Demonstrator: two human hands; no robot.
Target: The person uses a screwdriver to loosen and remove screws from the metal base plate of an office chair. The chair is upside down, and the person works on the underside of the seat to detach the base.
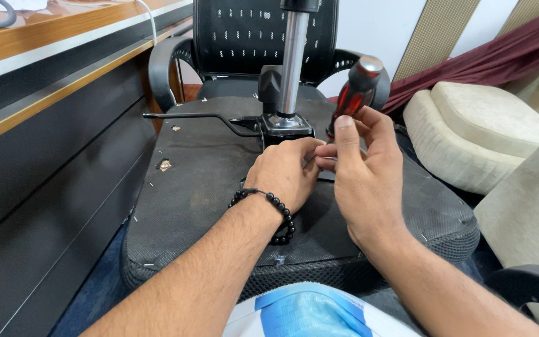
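Fingers of right hand [360,178] wrap screwdriver [352,95] handle, left hand [285,171] pinches its shaft over upturned seat [207,162].

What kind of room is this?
Probably an office or a furniture repair corner: an upturned chair seat under the hands, a long wooden desk, and cream sofa cushions stacked nearby.

An office: a long wooden desk [51,50] with dark panels and a mesh-backed swivel chair [251,37].
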